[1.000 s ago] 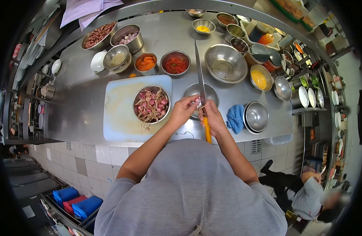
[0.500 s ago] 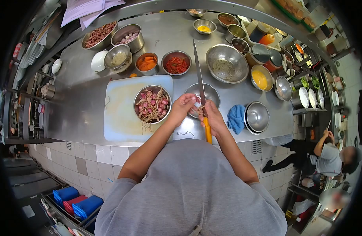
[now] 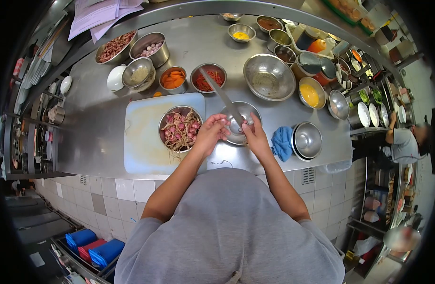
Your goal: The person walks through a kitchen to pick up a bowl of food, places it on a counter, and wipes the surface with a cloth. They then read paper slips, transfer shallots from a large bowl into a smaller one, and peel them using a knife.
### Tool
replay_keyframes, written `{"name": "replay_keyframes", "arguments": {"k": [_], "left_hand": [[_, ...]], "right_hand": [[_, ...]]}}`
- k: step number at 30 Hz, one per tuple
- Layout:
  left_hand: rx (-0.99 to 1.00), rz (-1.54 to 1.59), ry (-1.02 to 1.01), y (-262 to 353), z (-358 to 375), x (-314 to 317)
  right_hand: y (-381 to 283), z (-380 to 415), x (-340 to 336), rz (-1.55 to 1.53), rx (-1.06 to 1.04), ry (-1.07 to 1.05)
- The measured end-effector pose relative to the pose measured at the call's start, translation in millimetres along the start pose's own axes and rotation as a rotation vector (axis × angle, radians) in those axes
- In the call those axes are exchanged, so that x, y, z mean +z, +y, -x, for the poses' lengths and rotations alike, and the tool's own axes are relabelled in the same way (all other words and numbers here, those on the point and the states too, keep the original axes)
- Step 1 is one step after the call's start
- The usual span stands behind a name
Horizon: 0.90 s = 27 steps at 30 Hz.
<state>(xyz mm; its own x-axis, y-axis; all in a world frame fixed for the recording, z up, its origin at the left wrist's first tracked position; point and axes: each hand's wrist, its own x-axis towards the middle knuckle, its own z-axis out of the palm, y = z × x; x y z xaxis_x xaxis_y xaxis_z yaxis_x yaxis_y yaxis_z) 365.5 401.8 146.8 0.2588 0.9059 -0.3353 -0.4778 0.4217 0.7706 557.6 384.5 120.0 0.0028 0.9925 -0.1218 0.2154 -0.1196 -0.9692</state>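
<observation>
My right hand [image 3: 256,138] is closed on a long knife [image 3: 222,97], whose blade points up and to the left; the handle is hidden by the hand. Close by, my left hand [image 3: 211,134] has its fingers curled together, and whatever they hold is too small to make out. Both hands are over the near side of a steel bowl [image 3: 254,110]. To the left, a steel bowl of red shallots [image 3: 182,128] with dry roots stands on a white cutting board [image 3: 142,154].
Bowls of sliced carrots [image 3: 173,79] and red chili strips [image 3: 205,83] sit behind. A large steel bowl [image 3: 269,78] stands back right. Near the right front edge lie a blue cloth [image 3: 282,143] and stacked bowls [image 3: 308,141]. Another person [image 3: 402,142] stands far right.
The knife has swung from nearly upright to leaning left, and its yellow handle no longer shows. My hands remain over the bowl. The person at right has shifted and raised an arm.
</observation>
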Motion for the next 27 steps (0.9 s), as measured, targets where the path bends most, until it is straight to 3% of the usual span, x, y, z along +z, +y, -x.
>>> {"name": "replay_keyframes", "arguments": {"k": [5,9,12,15,18,21,24,27], "left_hand": [[-0.076,0.077,-0.047,5,3,-4],[-0.130,-0.132,0.067,6,5,0],[-0.140,-0.270,0.108,0,2,-4],[-0.123,-0.266,0.121,0,4,0],[-0.098,-0.276,0.162,3,4,-1],[-0.080,-0.277,0.183,4,3,-2],[-0.084,-0.284,0.190,10,3,5],[-0.093,-0.313,0.117,16,4,12]], "right_hand": [[-23,3,-5,0.263,0.008,-0.010],[-41,5,-5,0.371,0.000,-0.009],[-54,-4,-13,0.420,0.213,-0.171],[-1,-30,-17,0.488,0.146,-0.031],[-40,-24,-24,0.387,0.127,-0.024],[-54,-2,-17,0.287,-0.034,-0.154],[-49,9,-7,0.675,-0.247,-0.189],[-49,13,-5,0.643,-0.137,-0.163]]}}
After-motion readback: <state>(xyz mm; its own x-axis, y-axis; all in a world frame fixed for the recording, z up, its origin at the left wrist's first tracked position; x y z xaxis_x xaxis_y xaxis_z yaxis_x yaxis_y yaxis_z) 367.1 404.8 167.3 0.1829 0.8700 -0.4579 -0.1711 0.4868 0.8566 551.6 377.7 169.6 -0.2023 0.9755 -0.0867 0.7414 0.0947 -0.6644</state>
